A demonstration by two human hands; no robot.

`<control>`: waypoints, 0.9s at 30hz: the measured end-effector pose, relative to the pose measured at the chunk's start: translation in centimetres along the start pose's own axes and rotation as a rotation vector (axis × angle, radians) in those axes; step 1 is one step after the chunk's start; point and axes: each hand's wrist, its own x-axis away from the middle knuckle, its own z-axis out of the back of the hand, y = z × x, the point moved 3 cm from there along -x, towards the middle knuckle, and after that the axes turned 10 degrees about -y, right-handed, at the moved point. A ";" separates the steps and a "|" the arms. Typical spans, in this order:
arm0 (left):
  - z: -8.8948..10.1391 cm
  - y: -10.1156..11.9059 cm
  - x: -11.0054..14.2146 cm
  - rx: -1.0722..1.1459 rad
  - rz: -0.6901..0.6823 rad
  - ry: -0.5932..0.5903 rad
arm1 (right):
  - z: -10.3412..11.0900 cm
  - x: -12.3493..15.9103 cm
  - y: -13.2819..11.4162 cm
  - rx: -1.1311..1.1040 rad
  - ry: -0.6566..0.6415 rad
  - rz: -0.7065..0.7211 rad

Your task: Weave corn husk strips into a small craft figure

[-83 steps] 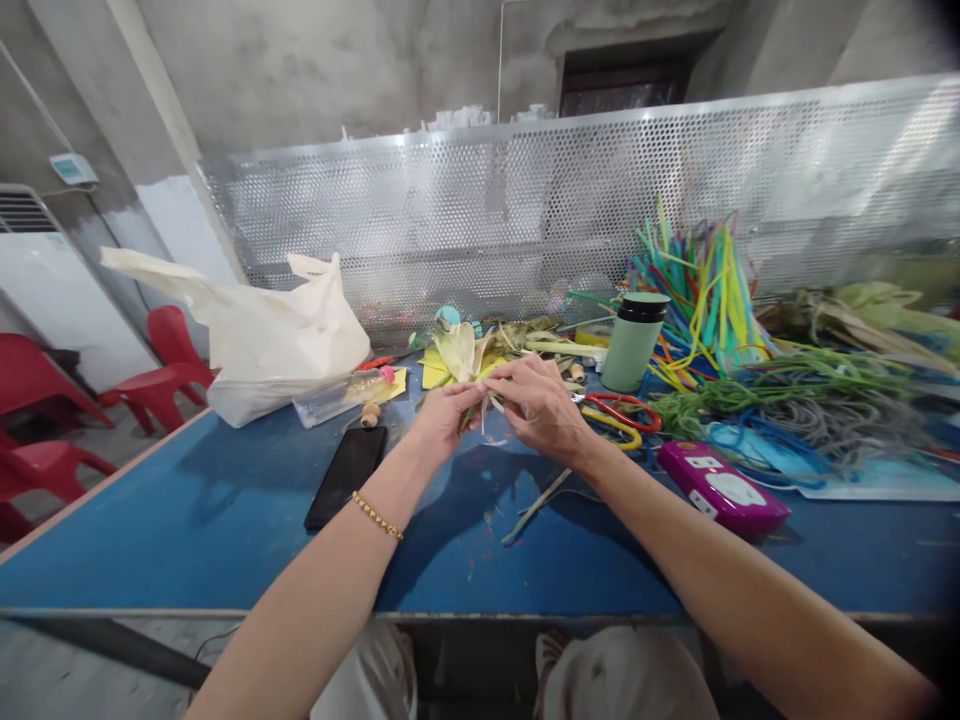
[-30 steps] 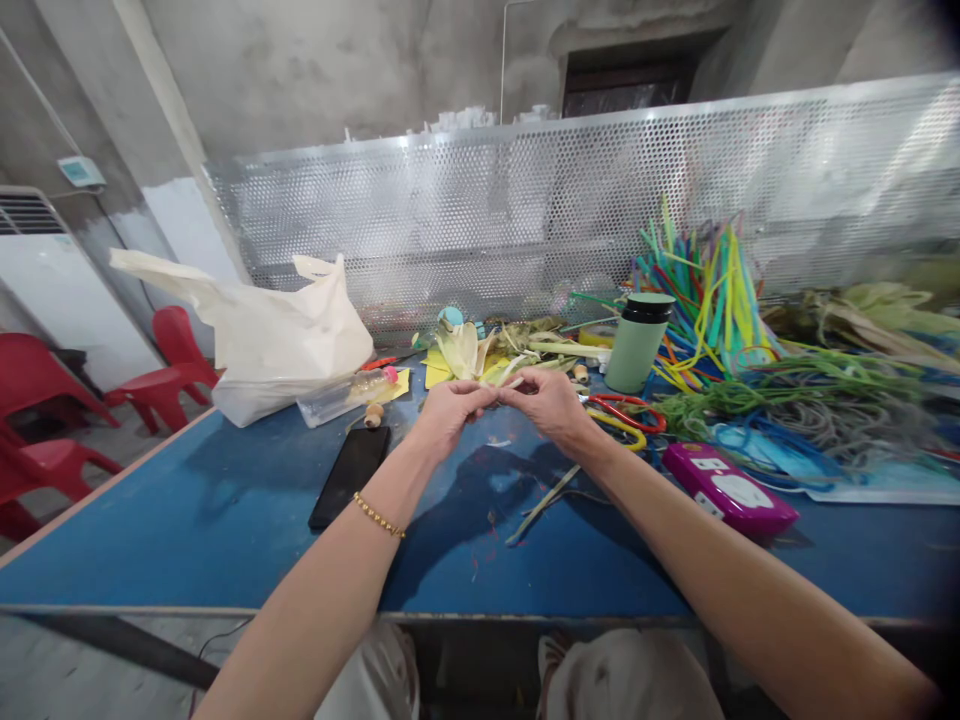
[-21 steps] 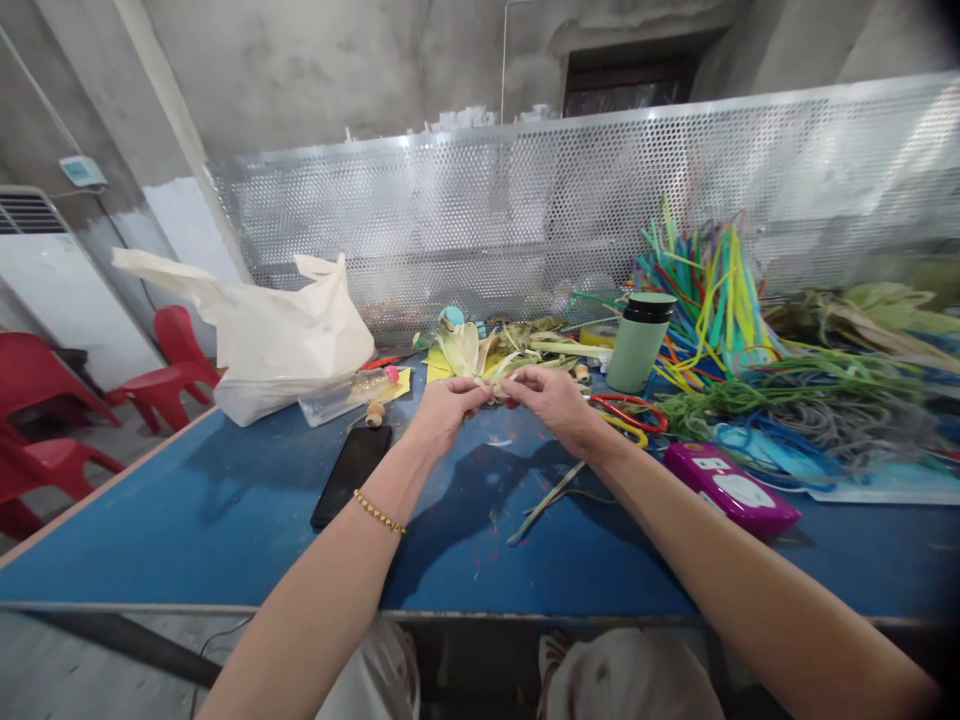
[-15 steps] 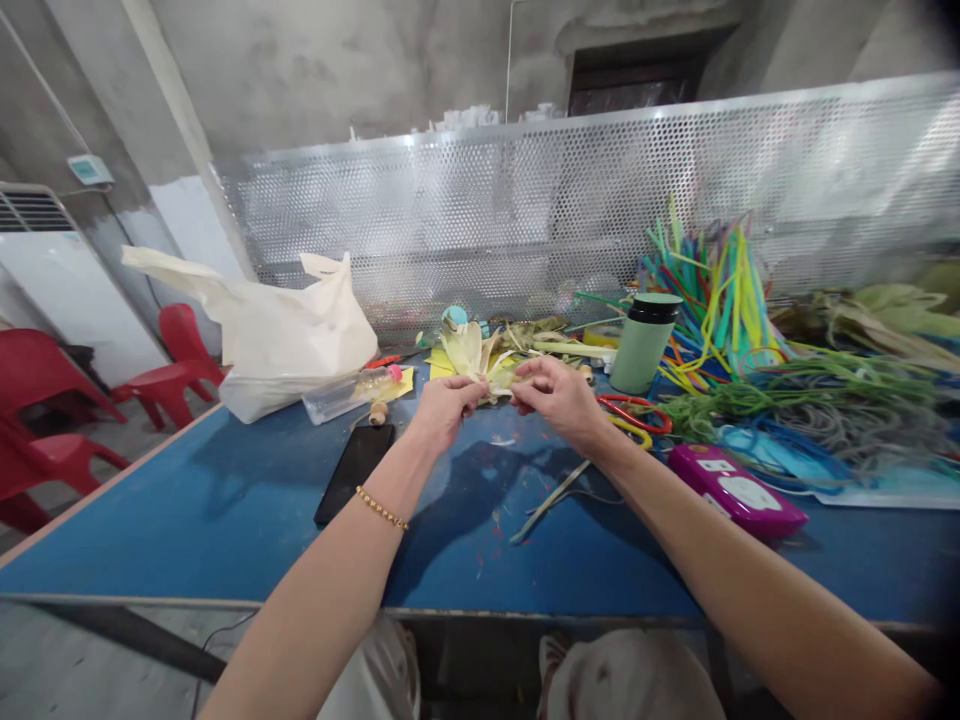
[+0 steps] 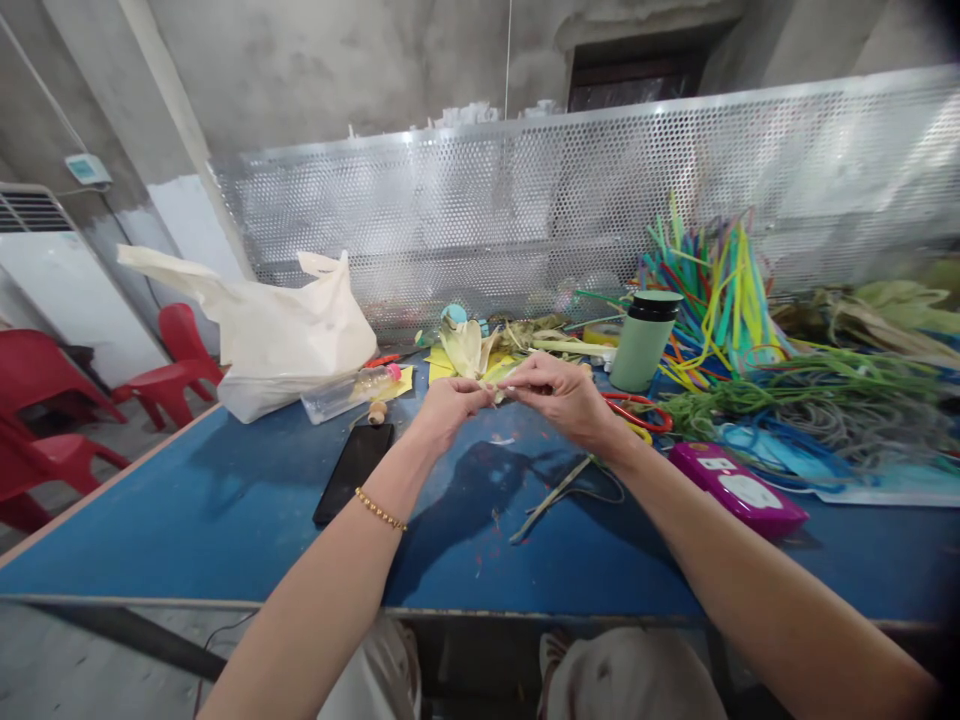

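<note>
Nearer than the grip, a dry strip (image 5: 550, 503) is lying loose; left hand (image 5: 448, 408) and right hand (image 5: 564, 395) are pinching a pale husk piece (image 5: 499, 396), fingertips closed, apparently steadying it; just beyond, a larger husk (image 5: 462, 347) is showing.

A blue tabletop (image 5: 262, 555) is occupied by a green tumbler (image 5: 642, 352), stood upright. Well to the tumbler's left are set a cream plastic bag (image 5: 296, 330) and, nearer the front edge, a black phone (image 5: 355, 472). Coloured strips (image 5: 724, 305) are bunched behind its right side; green cords (image 5: 802, 390) are heaped to its right. A purple box (image 5: 739, 488) is placed in front and rightward of it.
</note>
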 end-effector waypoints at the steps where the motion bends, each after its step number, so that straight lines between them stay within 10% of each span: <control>1: -0.1 0.1 0.1 -0.029 0.000 -0.001 | 0.0 0.0 0.0 0.080 0.020 0.028; 6: -0.9 1.0 0.7 -0.143 -0.026 -0.054 | -0.1 -0.4 0.3 0.319 0.057 0.072; 14: -0.9 0.4 0.6 -0.182 -0.008 -0.160 | -1.3 -0.1 0.9 0.027 -0.062 -0.083; 27: -1.1 0.3 0.6 -0.079 0.090 -0.009 | -2.0 0.0 0.6 0.043 -0.016 -0.232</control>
